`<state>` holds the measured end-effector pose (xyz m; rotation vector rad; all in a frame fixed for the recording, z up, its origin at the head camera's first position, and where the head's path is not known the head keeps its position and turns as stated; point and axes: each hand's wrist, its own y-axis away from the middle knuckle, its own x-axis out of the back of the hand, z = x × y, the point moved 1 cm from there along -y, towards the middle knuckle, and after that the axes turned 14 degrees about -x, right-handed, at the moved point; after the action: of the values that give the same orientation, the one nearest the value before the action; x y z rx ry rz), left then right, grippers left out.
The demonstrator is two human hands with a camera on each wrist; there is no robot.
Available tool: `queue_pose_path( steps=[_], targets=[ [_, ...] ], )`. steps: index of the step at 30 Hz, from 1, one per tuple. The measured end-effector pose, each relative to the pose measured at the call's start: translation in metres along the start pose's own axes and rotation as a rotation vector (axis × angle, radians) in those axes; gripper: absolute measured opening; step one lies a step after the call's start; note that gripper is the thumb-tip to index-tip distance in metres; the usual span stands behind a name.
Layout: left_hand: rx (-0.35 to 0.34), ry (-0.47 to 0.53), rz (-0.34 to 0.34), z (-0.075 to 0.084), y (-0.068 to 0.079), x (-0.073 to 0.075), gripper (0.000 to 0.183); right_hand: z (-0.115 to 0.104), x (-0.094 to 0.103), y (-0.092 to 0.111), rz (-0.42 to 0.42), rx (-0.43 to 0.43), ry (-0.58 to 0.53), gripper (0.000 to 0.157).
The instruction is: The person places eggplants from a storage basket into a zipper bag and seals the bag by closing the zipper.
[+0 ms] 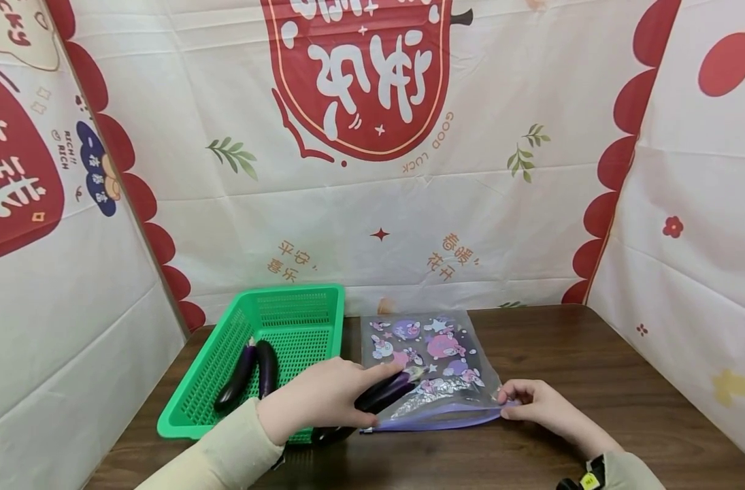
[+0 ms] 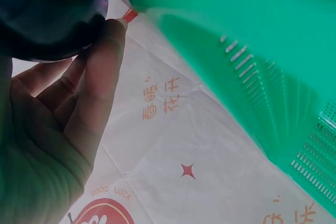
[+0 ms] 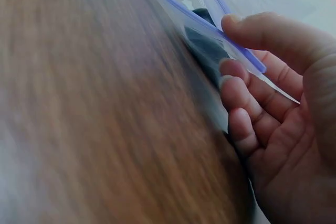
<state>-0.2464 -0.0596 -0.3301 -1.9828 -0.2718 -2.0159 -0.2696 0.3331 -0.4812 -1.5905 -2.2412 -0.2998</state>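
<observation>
My left hand (image 1: pixel 320 395) grips a dark purple eggplant (image 1: pixel 386 393), its stem end pointing right over the mouth of a clear zip bag (image 1: pixel 470 340) printed with pink and purple cartoon figures. In the left wrist view the eggplant (image 2: pixel 50 11) looms large and dark above curled fingers. The bag lies flat on the table with its purple zip edge towards me. At that edge's right corner my right hand (image 1: pixel 543 410) pinches the bag between thumb and fingers. The right wrist view shows the purple zip strip (image 3: pixel 210 27) running to the thumb.
Left of the bag stands a green plastic basket (image 1: pixel 179 408) with slotted walls, and two more eggplants (image 1: pixel 237 378) lie in it. The brown wooden table (image 1: pixel 556 347) is bounded by printed white cloth (image 1: pixel 531 238) at the back and both sides.
</observation>
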Motion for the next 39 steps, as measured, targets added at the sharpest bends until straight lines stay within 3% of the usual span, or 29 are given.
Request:
queue_pose_path(
  steps=[9, 24, 39],
  targets=[
    [-0.064, 0.001, 0.012, 0.004, -0.006, -0.012, 0.078, 0.006, 0.009, 0.001, -0.049, -0.036, 0.001, 0.009],
    [-0.13, 0.074, -0.03, 0.006, -0.035, -0.038, 0.078, 0.004, 0.01, 0.004, -0.044, -0.063, -0.022, 0.011],
    [-0.12, 0.085, -0.087, 0.012, -0.046, -0.052, 0.077, 0.006, 0.006, 0.002, -0.045, -0.006, -0.008, 0.01]
  ],
)
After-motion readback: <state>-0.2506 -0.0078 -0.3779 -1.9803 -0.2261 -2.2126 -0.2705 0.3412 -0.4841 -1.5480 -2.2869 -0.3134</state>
